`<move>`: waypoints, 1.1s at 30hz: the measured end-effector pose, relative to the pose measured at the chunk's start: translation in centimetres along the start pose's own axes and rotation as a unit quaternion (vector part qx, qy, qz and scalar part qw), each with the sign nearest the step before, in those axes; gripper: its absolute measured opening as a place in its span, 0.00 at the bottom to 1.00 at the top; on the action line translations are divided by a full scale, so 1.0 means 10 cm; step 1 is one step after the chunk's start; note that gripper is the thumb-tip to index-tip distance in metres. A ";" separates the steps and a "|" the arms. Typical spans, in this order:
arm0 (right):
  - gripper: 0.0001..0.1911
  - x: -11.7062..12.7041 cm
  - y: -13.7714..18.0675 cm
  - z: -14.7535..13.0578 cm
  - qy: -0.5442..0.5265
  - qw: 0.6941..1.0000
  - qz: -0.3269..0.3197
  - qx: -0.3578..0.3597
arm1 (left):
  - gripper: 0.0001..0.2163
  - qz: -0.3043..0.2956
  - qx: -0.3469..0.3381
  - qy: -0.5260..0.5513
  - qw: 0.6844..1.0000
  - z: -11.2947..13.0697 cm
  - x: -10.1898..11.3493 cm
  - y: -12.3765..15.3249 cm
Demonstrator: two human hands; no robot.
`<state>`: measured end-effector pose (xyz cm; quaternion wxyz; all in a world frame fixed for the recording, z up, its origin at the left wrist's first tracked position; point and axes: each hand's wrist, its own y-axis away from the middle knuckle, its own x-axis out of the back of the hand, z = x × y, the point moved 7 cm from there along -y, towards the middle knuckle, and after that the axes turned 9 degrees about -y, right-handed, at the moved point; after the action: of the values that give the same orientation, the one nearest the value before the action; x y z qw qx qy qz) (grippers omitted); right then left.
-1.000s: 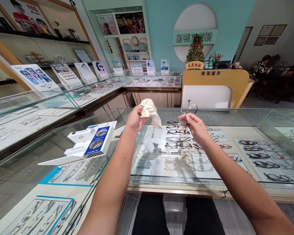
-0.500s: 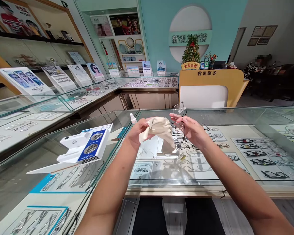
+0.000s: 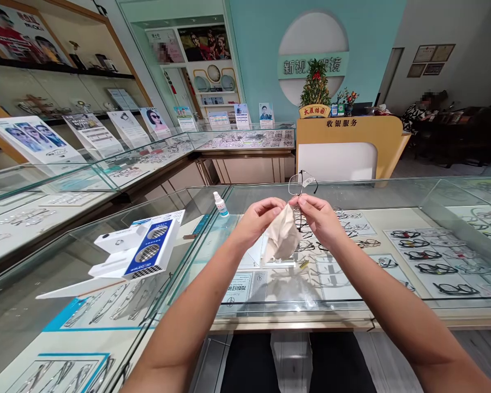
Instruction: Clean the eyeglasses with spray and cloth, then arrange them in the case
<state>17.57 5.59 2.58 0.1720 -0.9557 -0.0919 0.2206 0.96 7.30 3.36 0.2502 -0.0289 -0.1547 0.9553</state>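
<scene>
Head view: above a glass worktop [image 3: 352, 305] in an eyewear shop, a person's two bare hands meet at the centre of the frame. The left hand [image 3: 257, 217] pinches the top of a cream cleaning cloth [image 3: 282, 240], fingers closed on the fabric, which hangs down in loose folds. The right hand [image 3: 317, 215], just at the cloth's 3 o'clock and touching it, has its fingers closed on a pair of thin-rimmed glasses [image 3: 299, 185]; one lens with a small white tag stands up at the hand's 12 o'clock, the rest of the frame is tucked behind the cloth. Both are held in the air over the worktop, not resting on it.

At 10 o'clock from the left hand, a small white dropper bottle with a blue cap [image 3: 220, 204] stands upright on the glass. Farther out at 9 o'clock sits a blue-and-white display box [image 3: 147, 252]. Under the glass, at 4 o'clock from the right hand, rows of dark frames [image 3: 433, 267] lie on white trays.
</scene>
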 end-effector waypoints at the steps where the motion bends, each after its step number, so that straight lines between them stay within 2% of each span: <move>1: 0.16 -0.01 0.01 0.00 0.004 1.000 -0.009 0.007 | 0.23 0.018 0.000 -0.008 1.000 -0.03 -0.02 -0.01; 4: 0.13 -0.04 0.02 -0.01 0.006 0.999 -0.027 0.016 | 0.28 0.042 0.024 -0.032 0.998 -0.13 -0.09 0.00; 7: 0.15 -0.04 0.01 -0.03 0.000 1.000 -0.016 0.015 | 0.31 0.015 0.048 -0.046 0.998 -0.19 -0.19 0.02; 10: 0.18 -0.02 0.01 -0.07 -0.001 1.000 0.005 0.008 | 0.31 0.001 0.061 -0.024 0.998 -0.23 -0.22 0.03; 13: 0.19 -0.02 0.00 -0.10 -0.018 1.000 0.013 -0.003 | 0.30 0.029 0.069 0.008 0.997 -0.24 -0.18 0.04; 16: 0.18 -0.03 0.01 -0.11 -0.045 0.999 0.013 -0.015 | 0.28 0.026 0.077 0.002 0.997 -0.21 -0.19 0.06; 22: 0.19 -0.08 0.05 -0.06 -0.049 0.998 0.008 -0.035 | 0.28 0.003 0.078 -0.016 0.997 -0.17 -0.28 0.10; 29: 0.20 -0.14 0.09 -0.03 -0.051 0.998 0.005 -0.041 | 0.28 -0.018 0.041 -0.019 0.999 -0.08 -0.42 0.14; 33: 0.21 -0.18 0.11 -0.01 -0.037 0.998 0.003 -0.041 | 0.26 -0.001 0.027 -0.002 1.000 -0.10 -0.45 0.18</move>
<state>16.14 4.10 2.93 0.1282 -0.9533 -0.1044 0.2528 4.21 3.87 1.78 0.2515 -0.0199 -0.1290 0.9590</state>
